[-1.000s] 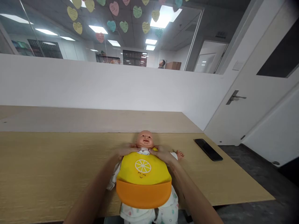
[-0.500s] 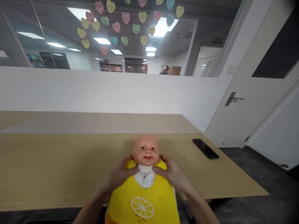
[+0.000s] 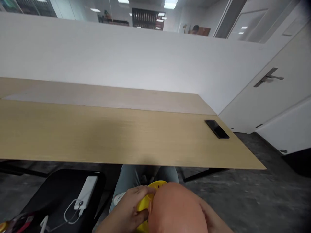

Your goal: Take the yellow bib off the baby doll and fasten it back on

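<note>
- Doll (image 3: 178, 210): near six o'clock, short of the table (image 3: 145, 136), crown towards the camera.
- Left hand (image 3: 132, 204): clasping the yellow bib (image 3: 144, 203) beside the doll, just past six.
- Right hand (image 3: 211, 213): mostly hidden behind the doll at five o'clock; cannot tell its grip.
- Could drop towards the legs (image 3: 126, 178), through pinching bib alone.
- Might twist the bib, through pulling unevenly.

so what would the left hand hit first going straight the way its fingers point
The left hand, at the yellow bib, would probably meet the doll's head first; depth there is unclear.
</note>
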{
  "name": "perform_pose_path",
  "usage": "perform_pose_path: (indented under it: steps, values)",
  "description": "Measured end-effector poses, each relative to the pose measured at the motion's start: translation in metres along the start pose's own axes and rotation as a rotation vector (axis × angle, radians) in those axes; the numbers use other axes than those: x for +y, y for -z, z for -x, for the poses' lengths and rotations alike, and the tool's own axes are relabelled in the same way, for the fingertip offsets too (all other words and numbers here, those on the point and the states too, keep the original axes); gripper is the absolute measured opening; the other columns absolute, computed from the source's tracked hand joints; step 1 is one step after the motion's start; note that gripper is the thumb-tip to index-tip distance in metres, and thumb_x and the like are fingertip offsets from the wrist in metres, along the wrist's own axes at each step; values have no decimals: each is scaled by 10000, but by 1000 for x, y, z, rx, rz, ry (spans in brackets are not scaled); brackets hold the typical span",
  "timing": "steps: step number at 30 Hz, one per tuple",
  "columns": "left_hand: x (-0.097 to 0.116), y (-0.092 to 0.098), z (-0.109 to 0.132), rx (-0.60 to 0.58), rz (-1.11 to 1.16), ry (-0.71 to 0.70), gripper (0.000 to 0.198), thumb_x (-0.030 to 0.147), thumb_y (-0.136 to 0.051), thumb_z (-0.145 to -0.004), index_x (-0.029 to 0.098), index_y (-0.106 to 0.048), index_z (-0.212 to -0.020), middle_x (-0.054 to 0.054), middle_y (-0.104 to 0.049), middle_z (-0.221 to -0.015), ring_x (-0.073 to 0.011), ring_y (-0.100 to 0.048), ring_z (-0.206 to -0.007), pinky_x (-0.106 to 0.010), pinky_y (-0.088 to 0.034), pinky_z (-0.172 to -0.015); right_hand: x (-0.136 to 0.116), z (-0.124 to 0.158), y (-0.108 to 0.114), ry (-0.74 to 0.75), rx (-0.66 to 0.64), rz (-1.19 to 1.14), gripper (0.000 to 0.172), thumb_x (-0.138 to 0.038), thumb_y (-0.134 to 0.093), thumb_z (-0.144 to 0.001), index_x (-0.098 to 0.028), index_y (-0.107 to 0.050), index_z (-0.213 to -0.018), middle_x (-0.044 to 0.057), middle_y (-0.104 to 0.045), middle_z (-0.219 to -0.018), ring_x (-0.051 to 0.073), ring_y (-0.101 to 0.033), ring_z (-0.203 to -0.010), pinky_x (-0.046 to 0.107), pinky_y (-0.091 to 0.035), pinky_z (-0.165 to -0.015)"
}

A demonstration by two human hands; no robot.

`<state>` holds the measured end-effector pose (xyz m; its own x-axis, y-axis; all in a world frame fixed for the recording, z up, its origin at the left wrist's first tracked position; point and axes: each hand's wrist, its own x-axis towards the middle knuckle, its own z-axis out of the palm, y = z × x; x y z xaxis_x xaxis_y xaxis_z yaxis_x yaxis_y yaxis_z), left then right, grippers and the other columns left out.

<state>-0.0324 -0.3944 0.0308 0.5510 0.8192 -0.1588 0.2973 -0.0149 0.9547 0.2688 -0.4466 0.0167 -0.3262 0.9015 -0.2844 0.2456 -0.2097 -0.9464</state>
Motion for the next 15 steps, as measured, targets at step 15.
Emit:
perform_pose_path:
  steps: [15]
  values:
    - [-4,-16,-5,-29,229,106,540,204,-757,-719,218,-629,-1243,-47,-693,-1181,-228,-626,-1020,-301,-473,-901,-32,-87,-32,310,-84,-115,207,-370,-703,-875,-174,-642,-847,56,-573,-976,162,-573,-910,275,-450,-817]
